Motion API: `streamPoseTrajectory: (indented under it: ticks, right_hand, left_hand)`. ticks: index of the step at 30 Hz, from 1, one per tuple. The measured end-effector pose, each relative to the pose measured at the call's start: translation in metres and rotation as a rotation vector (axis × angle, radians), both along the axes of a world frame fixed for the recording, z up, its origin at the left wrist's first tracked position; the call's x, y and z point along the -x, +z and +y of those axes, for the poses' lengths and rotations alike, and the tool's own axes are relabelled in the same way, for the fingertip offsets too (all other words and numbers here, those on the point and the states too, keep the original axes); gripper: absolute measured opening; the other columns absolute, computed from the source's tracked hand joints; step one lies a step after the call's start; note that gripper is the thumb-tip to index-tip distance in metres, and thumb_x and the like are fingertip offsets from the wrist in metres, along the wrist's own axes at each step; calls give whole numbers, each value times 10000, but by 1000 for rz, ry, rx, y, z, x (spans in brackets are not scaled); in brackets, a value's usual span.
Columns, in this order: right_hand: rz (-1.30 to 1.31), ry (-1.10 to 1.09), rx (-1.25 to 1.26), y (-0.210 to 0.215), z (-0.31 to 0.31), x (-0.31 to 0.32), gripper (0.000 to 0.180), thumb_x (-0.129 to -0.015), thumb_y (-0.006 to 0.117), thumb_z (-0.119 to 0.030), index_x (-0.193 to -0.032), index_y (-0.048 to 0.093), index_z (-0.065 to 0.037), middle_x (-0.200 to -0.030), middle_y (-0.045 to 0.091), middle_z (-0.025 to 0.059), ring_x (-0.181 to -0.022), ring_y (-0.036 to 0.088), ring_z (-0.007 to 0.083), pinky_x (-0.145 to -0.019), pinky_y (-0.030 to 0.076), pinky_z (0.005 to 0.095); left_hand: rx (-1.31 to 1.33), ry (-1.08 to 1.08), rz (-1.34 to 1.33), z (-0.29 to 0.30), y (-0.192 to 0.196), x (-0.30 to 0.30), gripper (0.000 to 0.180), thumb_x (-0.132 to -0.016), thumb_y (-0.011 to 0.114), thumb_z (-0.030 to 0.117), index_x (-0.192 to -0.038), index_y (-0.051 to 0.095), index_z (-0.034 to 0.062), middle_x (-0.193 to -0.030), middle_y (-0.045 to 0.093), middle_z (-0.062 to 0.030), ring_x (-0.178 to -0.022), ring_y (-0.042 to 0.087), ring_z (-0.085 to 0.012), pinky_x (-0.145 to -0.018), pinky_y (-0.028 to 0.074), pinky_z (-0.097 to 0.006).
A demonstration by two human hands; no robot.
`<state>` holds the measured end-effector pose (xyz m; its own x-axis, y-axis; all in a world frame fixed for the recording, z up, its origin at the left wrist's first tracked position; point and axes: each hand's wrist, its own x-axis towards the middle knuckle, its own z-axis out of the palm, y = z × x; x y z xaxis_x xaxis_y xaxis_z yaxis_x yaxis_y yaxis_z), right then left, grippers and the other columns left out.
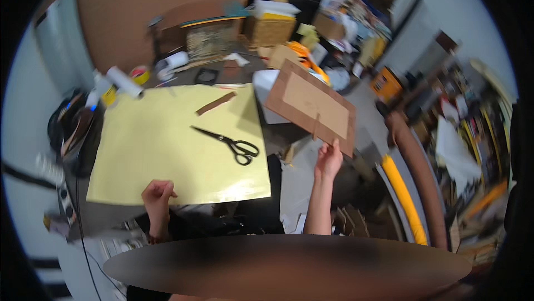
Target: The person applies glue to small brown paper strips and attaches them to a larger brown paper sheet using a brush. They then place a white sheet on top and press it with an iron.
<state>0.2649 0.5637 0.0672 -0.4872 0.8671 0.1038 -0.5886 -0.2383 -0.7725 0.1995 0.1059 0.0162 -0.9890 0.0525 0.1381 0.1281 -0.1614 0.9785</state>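
Note:
My right hand [328, 162] grips the lower edge of a flat brown panel [314, 102], raised and tilted to the right of the table. A lighter tan rectangle fills the panel's middle, inside a brown border, and a narrow strip sticks out from its near edge. At the front edge of a yellow sheet [150, 145], my left hand [159, 192] has its fingers curled in, with nothing visible in them. Black-handled scissors [236, 148] lie partly spread on the sheet's right part. Beyond them lies a short brown strip [216, 103].
Rolls of tape [139, 74] and a white roll [124, 82] stand at the table's far left. Boxes and papers [272, 20] crowd the back. Right of the table are a yellow bucket [386, 83], a brown roll [414, 173], a yellow roll [403, 198] and piled scraps.

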Motion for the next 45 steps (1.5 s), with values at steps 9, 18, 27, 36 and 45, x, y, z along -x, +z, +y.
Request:
streamPoseTrajectory:
  ticks: [9, 18, 27, 36, 45]
  right_hand:
    - [52, -361, 59, -23, 13, -84, 312, -1024, 591, -296, -858, 620, -33, -723, 671, 99, -584, 578, 122, -562, 466, 253]
    - [-44, -1239, -240, 23, 10, -296, 348, -1063, 509, -284, -887, 639, -13, -709, 669, 89, -550, 568, 105, -516, 470, 237]
    - [26, -1803, -227, 119, 56, -548, 272, -1013, 524, -162, -886, 610, 62, -795, 709, 149, -633, 677, 173, -568, 585, 254]
    - [-64, -1308, -526, 107, 7, -446, 310, -1020, 589, -218, -812, 666, -1, -730, 692, 111, -611, 644, 143, -560, 514, 249]
    - [-496, -245, -223, 77, -63, -332, 362, -1020, 605, -315, -915, 686, 21, -734, 713, 80, -576, 655, 103, -545, 517, 231]
  left_hand:
    - [-22, -330, -175, 39, -41, 64, 165, -956, 659, 18, -1102, 649, -56, -886, 681, -98, -773, 681, -156, -748, 588, -277]
    - [68, -568, -54, 83, -43, 132, 111, -935, 676, 10, -1034, 632, -10, -815, 634, -47, -717, 596, -107, -692, 507, -213]
    - [-42, -695, -150, 135, -26, 115, 265, -1014, 589, 115, -1252, 556, 2, -827, 558, -15, -687, 492, -66, -678, 427, -191]
    - [-161, -1193, 180, 282, 65, 18, 720, -1033, 523, 354, -1587, 191, 37, -1532, 369, -235, -1428, 370, -331, -1197, 291, -484]
    - [-433, -1500, -630, 369, 85, -68, 572, -1058, 495, 428, -1498, 388, 79, -1426, 535, -99, -1279, 551, -241, -1033, 493, -404]
